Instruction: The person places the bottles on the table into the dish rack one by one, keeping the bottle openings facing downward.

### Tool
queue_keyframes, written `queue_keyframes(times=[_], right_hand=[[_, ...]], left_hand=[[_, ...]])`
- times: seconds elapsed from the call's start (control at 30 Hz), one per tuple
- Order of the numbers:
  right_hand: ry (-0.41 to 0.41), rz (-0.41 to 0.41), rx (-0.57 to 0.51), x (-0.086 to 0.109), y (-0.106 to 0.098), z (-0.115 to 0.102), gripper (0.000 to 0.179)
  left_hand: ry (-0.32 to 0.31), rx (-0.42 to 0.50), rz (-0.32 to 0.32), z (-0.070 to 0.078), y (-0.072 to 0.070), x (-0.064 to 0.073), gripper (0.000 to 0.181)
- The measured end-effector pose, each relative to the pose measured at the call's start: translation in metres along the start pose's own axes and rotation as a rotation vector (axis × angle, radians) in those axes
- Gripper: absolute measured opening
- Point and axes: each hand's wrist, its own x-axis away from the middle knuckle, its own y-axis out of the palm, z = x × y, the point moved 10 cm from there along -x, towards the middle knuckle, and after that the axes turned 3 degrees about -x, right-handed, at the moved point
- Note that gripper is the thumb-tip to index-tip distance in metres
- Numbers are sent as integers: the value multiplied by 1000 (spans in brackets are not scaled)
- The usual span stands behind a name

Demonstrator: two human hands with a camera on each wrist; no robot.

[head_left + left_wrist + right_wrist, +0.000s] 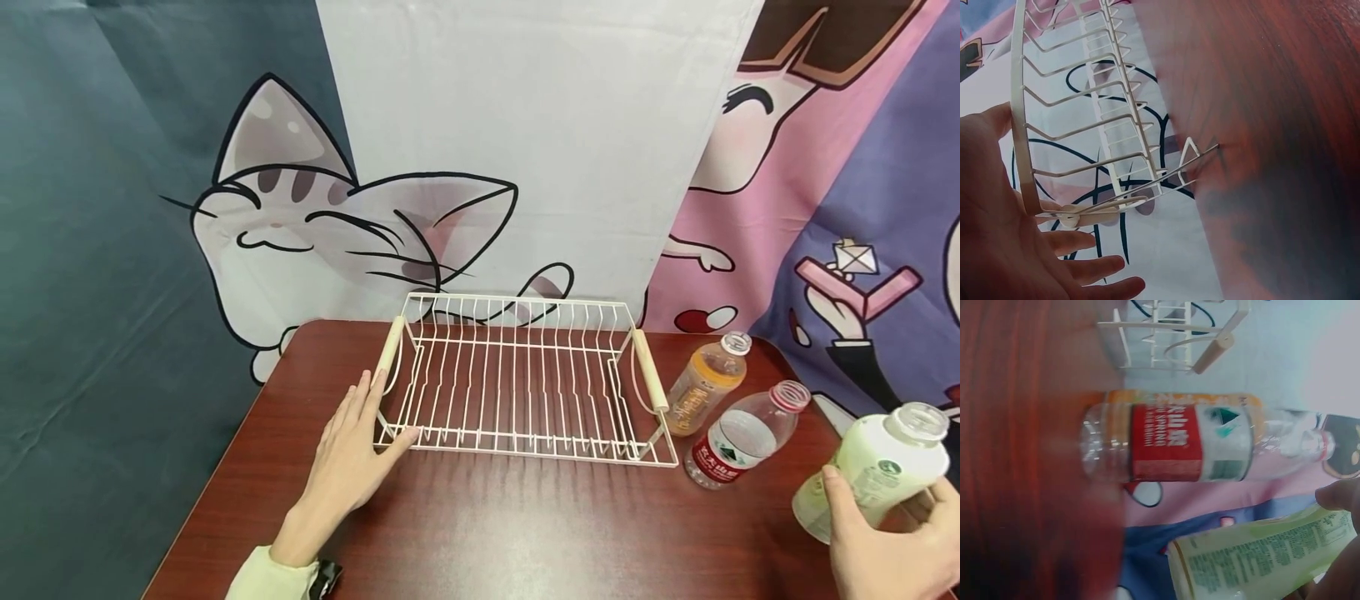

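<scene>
A white wire dish rack [517, 392] with pale wooden handles stands on the table. My left hand [348, 458] rests on its near left corner, fingers straight; in the left wrist view the thumb touches the rack's rim [1019, 125] and the fingers spread below. At the right edge my right hand [900, 533] grips a pale green and white bottle [873, 471] without a cap, thumb on the near side. In the right wrist view this bottle [1260, 556] hangs tilted. Left of it stands a clear water bottle [742, 437] with a red label, beside an orange-labelled bottle [705, 383].
The dark red wooden table [525, 533] meets a cloth backdrop [555, 150] printed with a cartoon cat. The two standing bottles are close to the rack's right handle [649, 371]. A black band [325, 577] is on the left wrist.
</scene>
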Motion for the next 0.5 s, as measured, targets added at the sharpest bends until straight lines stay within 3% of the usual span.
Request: queue_keyframes(times=[0.1,0.3,0.5], right_hand=[[-11,8,-7,5,-2,-11,68],[51,-6,-93,12,-2,-23,71],[-59,-43,-53,26,-1,-51,70]], left_hand=[[-1,-2,1,-1,0,0,103],[-3,1,-2,-1,0,1,102],[3,1,3,0,0,1,102]])
